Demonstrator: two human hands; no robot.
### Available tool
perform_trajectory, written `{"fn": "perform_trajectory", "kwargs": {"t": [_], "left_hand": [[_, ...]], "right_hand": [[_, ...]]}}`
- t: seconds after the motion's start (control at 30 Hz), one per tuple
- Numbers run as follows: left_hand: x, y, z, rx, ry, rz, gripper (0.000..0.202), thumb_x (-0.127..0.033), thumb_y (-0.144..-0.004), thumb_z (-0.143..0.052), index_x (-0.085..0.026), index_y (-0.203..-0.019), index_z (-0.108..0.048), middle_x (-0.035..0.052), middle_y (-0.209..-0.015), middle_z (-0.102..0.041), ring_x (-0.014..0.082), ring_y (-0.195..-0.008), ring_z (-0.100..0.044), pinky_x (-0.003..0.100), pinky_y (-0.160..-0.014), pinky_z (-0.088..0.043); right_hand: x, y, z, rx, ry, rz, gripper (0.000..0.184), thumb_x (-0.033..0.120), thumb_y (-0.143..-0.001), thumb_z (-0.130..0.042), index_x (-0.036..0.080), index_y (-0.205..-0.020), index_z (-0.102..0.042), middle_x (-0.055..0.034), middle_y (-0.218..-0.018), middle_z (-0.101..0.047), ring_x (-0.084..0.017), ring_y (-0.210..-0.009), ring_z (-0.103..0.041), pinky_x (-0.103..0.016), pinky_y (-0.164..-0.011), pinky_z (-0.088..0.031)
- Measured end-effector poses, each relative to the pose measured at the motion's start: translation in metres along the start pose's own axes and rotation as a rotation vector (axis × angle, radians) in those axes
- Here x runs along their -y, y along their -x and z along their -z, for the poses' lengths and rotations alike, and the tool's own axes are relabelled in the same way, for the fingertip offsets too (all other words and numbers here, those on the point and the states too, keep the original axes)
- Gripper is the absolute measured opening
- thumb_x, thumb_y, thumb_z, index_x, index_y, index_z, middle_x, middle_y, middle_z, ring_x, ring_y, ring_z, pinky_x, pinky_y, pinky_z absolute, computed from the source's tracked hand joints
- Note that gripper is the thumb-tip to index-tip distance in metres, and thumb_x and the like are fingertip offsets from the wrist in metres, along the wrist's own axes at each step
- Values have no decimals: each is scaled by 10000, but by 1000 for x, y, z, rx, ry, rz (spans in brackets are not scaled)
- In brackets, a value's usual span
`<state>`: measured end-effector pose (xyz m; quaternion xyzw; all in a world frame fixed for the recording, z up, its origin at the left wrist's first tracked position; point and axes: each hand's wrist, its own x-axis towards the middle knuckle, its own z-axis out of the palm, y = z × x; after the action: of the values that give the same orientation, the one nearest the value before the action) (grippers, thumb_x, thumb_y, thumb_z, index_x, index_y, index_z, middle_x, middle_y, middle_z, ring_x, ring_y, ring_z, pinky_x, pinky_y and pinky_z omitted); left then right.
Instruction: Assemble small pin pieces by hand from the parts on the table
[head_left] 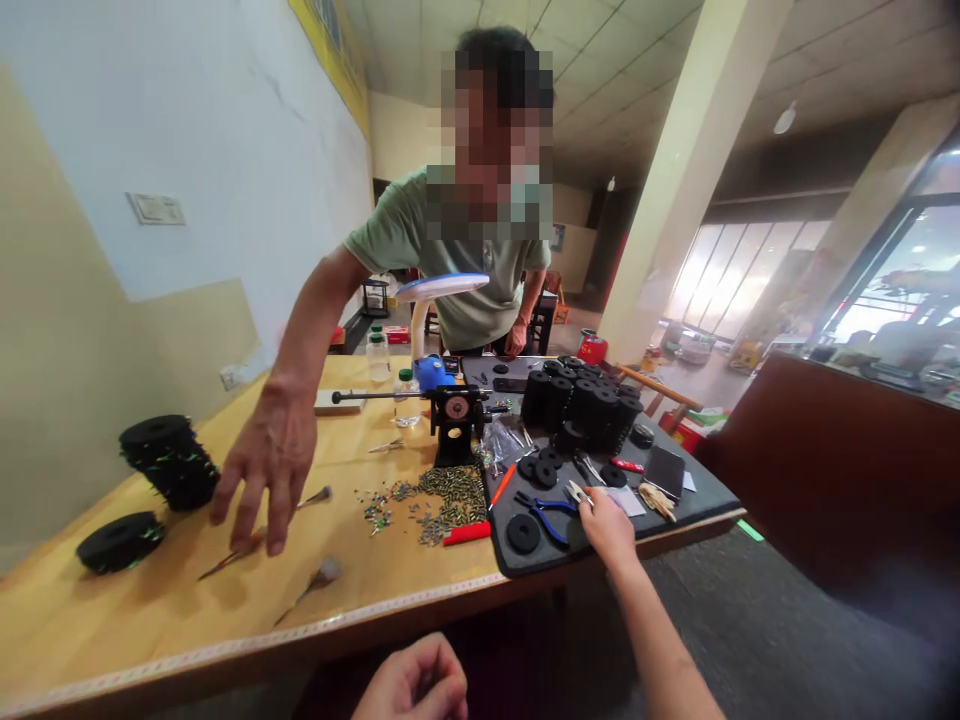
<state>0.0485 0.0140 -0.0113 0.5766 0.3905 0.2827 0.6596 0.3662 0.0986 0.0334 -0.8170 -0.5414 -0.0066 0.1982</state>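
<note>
Over on the far left, 1 stack of black foam rings point(169, 460) stands on the table point(360, 572). Next, a co-worker's hand point(262, 465) hangs open above a thin tool point(232, 553). The person's left hand point(414, 682) is near, below the table edge, curled in a fist. Right of it, on the dark mat point(701, 498), the right hand point(609, 525) touches the small snips point(576, 491) beside the blue pliers point(546, 512); whether it grips them, I cannot tell. They look light, hard and sharp, so hold them by the handles.

Mat point(701, 497) round right hand point(609, 525) cluttered: pliers point(551, 512), discs point(523, 533). Bare wood point(420, 585) front-centre free; co-worker's hand point(259, 470) blocks left.
</note>
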Motion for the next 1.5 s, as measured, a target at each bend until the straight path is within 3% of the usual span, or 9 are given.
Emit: {"fn": "perform_trajectory", "kwargs": {"t": [0.33,0.43,0.63,0.77,0.87,1.03,1.2,1.33,1.5], "left_hand": [[-22,14,-5,-157,21,-148,360,-510,-757,-663,-170,-658,-600,46,-617,-672,152,-582,-562,262,-585,-418],[-32,19,-3,-251,-41,-280,291,-429,-763,-681,-170,-636,-646,104,-872,-712,221,-825,-625,312,-769,-448],[-47,26,1,-427,53,-326,245,-407,-748,-712,-195,-639,-658,130,-1222,-624,310,-1231,-482,399,-1049,-322],[-43,27,10,-520,166,-288,305,-454,-756,-705,-182,-633,-642,140,-1111,-676,319,-1186,-516,406,-1024,-350],[-35,26,14,-575,302,-255,309,-446,-733,-734,-166,-641,-641,115,-1051,-691,289,-1075,-578,362,-961,-398],[-23,26,23,-643,424,-228,297,-442,-711,-757,-159,-762,-683,51,-847,-693,194,-814,-598,277,-780,-454],[-10,35,62,-889,360,-256,340,-475,-710,-746,-144,-768,-690,29,-773,-675,127,-639,-523,221,-636,-426],[1,56,95,-1130,190,-328,371,-510,-702,-732,-152,-794,-696,29,-757,-685,164,-688,-582,237,-657,-463],[21,80,93,-1096,-215,-394,220,-397,-836,-631,-185,-817,-688,49,-823,-729,220,-811,-668,300,-765,-519]], "right_hand": [[11,14,10,-102,20,141,345,219,-889,-419,117,-1119,-655,-209,-1131,-689,-320,-1004,-651,-405,-848,-466],[39,56,10,-229,-334,278,350,368,-883,-430,171,-1028,-680,-181,-1050,-713,-331,-968,-652,-415,-880,-467],[118,151,-16,685,-1223,381,321,463,-891,-509,202,-949,-686,-89,-965,-712,-247,-892,-640,-338,-831,-489],[139,164,-28,879,-1437,218,376,538,-867,-534,175,-893,-628,-12,-658,-617,-147,-564,-537,-242,-553,-417],[144,160,-28,846,-1344,199,373,550,-830,-579,178,-853,-576,51,-562,-494,-97,-466,-379,-208,-471,-308],[155,153,-24,641,-967,482,236,355,-857,-539,178,-702,-533,17,-637,-527,-133,-599,-447,-236,-580,-352],[171,138,-29,547,-597,638,164,232,-858,-493,181,-733,-585,14,-596,-575,-144,-572,-508,-236,-556,-314],[188,125,-37,532,-415,705,154,203,-852,-505,194,-776,-638,-11,-643,-663,-160,-603,-582,-235,-557,-316],[206,124,-45,528,-281,790,173,207,-868,-497,205,-824,-664,-28,-724,-723,-173,-661,-642,-234,-568,-331]]}}
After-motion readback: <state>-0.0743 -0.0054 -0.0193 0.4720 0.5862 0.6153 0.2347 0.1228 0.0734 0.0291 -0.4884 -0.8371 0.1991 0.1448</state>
